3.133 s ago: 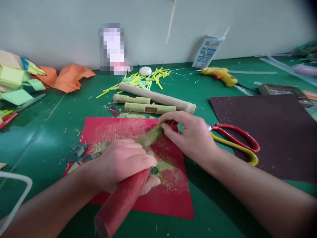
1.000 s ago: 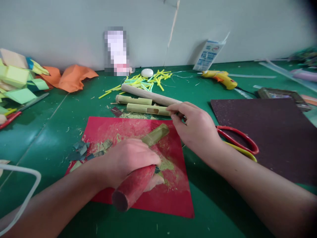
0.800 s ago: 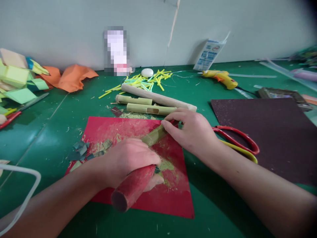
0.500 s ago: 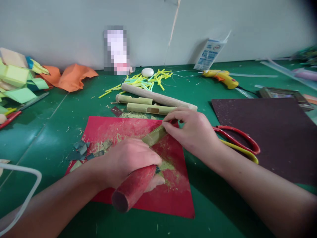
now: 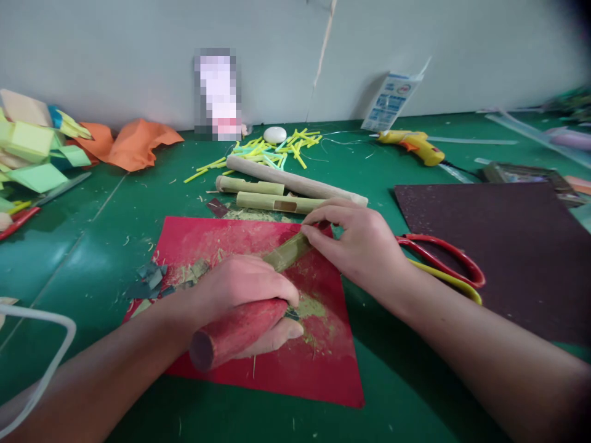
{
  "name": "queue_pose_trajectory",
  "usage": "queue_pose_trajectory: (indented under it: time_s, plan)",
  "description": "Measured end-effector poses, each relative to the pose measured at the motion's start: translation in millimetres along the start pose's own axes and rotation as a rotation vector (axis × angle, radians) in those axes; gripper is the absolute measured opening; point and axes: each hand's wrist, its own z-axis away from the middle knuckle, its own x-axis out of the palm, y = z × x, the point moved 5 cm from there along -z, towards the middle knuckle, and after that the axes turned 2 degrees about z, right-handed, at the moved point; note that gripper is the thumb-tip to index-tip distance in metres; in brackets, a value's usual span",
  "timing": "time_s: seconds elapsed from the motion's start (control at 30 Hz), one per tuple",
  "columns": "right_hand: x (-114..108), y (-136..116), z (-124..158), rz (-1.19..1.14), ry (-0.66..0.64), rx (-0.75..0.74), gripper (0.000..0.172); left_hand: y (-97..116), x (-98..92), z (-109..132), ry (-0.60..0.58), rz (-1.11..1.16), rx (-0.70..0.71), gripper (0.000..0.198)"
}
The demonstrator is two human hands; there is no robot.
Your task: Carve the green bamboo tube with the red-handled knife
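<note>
My left hand is wrapped round the thick red handle of a tool whose working end is hidden under my fingers. It bears on a green bamboo piece that lies slanted on a red sheet strewn with shavings. My right hand pinches the far end of that bamboo piece and holds it down.
Two more bamboo pieces and a wooden dowel lie behind the sheet, with yellow stick cuttings. Red-handled scissors rest on a dark sheet to the right. A yellow glue gun lies further back, coloured paper at the left.
My right hand left the bamboo for a moment, then came back to pinch its far end. My left hand has tilted the red handle lower and further left.
</note>
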Motion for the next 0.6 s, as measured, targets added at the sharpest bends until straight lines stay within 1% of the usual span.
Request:
queue_pose_trajectory:
  time_s: [0.13,0.3,0.43,0.53,0.6]
  plan:
    - [0,0,-1,-0.079,-0.011,0.017,0.007,-1,3.3,2,0.006,-0.043,0.005,0.009]
    - [5,3,-4,-0.165,-0.057,0.027,0.010,-1,4.1,2,0.005,-0.049,0.005,0.010]
    - [9,3,-6,-0.203,-0.066,0.002,0.012,0,3.3,1,0.005,-0.042,0.004,0.010]
    - [4,-4,-6,-0.305,-0.062,-0.020,0.014,0,4.4,1,-0.005,-0.051,-0.019,0.011]
    - [-2,-8,-5,-0.369,-0.017,-0.002,0.014,-1,4.9,1,-0.012,-0.056,-0.027,0.011]
